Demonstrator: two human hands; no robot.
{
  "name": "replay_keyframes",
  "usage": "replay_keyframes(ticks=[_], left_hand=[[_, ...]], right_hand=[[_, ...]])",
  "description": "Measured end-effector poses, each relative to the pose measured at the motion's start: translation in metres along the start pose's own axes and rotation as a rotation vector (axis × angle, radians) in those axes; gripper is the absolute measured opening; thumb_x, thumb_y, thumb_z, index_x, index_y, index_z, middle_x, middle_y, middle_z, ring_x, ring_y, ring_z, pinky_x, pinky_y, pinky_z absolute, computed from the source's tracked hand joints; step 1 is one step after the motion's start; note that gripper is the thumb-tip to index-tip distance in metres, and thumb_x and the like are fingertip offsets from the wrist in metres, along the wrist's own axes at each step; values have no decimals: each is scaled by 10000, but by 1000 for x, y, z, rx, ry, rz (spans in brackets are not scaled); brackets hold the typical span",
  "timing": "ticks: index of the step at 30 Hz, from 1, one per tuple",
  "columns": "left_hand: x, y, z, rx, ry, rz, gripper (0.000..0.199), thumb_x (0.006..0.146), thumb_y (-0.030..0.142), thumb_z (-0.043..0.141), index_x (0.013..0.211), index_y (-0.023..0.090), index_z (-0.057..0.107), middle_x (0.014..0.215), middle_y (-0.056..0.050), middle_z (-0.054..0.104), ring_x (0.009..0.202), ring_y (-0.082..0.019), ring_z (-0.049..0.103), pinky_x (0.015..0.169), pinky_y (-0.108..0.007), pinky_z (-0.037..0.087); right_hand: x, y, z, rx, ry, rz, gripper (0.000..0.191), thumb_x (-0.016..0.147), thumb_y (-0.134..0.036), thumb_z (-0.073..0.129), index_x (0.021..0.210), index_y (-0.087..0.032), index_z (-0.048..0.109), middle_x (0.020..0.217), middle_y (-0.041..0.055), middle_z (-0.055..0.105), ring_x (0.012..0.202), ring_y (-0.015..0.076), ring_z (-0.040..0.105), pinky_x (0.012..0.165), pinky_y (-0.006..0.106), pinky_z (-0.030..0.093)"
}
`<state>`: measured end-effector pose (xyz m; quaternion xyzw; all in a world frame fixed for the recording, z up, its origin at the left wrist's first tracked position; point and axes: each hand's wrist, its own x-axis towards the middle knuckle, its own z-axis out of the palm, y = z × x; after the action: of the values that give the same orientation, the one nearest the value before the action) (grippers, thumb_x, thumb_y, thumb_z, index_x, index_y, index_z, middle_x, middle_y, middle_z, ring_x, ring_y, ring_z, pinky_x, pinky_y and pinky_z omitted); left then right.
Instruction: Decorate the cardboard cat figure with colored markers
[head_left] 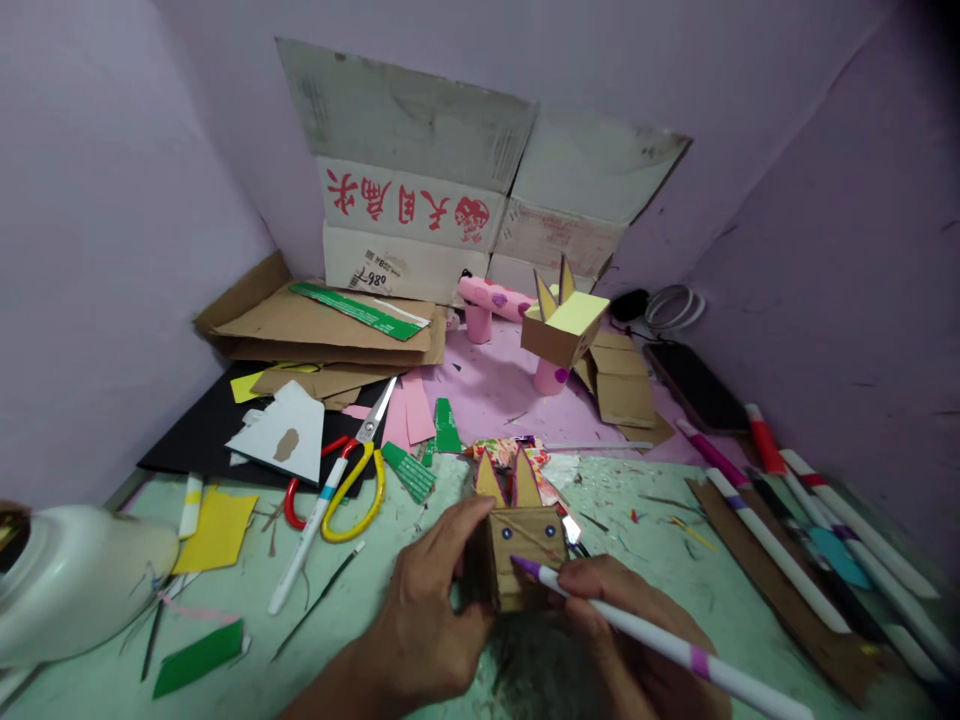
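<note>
A small brown cardboard box (pixel 532 580) with two pointed ears and two drawn eyes stands on the table before me. My left hand (pixel 439 590) grips its left side, thumb below and fingers near the top edge. Between the fingers of my right hand (pixel 637 625) is a white marker (pixel 652 632) with a purple tip. That tip meets, or nearly meets, the box's front face below the eyes. Behind the ears lies a flower-patterned object (pixel 510 450), partly hidden. Further back, a similar eared cardboard box (pixel 559 340) sits on a pink spotted tube (pixel 551 375).
Red-and-yellow scissors (pixel 367 430) and a capped marker (pixel 311 535) lie left of my hands. A white bottle (pixel 90 580) stands far left. Several markers (pixel 780 550) and a phone (pixel 697 385) are at the right. Folded cardboard (pixel 330 320) and paper scraps (pixel 409 470) lie behind.
</note>
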<state>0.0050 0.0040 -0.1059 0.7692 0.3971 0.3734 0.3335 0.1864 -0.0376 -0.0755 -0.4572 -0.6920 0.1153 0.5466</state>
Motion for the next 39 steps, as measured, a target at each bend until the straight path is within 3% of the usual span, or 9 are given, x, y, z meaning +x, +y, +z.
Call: replay_keyframes(ticks=[18, 20, 24, 26, 29, 34, 39], left_hand=[[-3, -2, 0, 14, 5, -20, 774, 647, 60, 555, 1378, 263, 403, 1143, -70, 635, 934, -230, 643, 700, -308, 578], [-2, -2, -1, 24, 3, -18, 773, 654, 60, 554, 1379, 274, 390, 1150, -66, 628, 914, -219, 638, 688, -300, 569], [0, 2, -1, 47, 10, -40, 760, 668, 52, 548, 1371, 286, 379, 1133, -56, 620, 836, -182, 627, 665, -277, 551], [2, 4, -1, 49, 16, -41, 728, 677, 62, 559, 1353, 278, 394, 1080, -47, 627, 769, -161, 614, 638, -264, 541], [2, 5, -1, 48, 23, -31, 692, 686, 81, 570, 1336, 260, 413, 989, -33, 629, 679, -137, 579, 569, -235, 509], [0, 2, 0, 59, 40, -52, 693, 687, 93, 560, 1344, 262, 418, 934, -26, 607, 562, -107, 488, 459, -198, 424], [1, 3, 0, 42, 43, -43, 685, 697, 85, 558, 1336, 287, 416, 907, -4, 600, 545, -100, 464, 460, -187, 423]], right_hand=[[2, -5, 1, 24, 14, 16, 237, 808, -33, 549, 935, -218, 627, 723, 14, 677, 595, 158, 673, 484, 226, 525], [-1, -6, 3, 45, 101, 56, 217, 827, -57, 555, 943, -222, 636, 729, 10, 666, 607, 155, 655, 505, 238, 510], [-5, -7, 0, 32, 398, 236, 99, 887, -170, 561, 870, -210, 650, 738, 9, 604, 606, 138, 567, 544, 260, 454], [-5, -5, -5, -2, 431, 310, 117, 902, -226, 564, 826, -205, 650, 705, 9, 582, 596, 141, 539, 529, 262, 425], [-3, -1, -12, -31, 387, 311, 139, 914, -230, 548, 811, -205, 638, 666, 7, 563, 578, 146, 528, 494, 258, 413], [-2, 8, -15, -34, 166, 48, 180, 869, -70, 510, 909, -209, 618, 688, 19, 614, 605, 162, 614, 477, 249, 475], [-1, 10, -16, -41, 94, 23, 254, 834, -25, 515, 986, -210, 600, 734, 18, 648, 640, 164, 650, 512, 250, 506]])
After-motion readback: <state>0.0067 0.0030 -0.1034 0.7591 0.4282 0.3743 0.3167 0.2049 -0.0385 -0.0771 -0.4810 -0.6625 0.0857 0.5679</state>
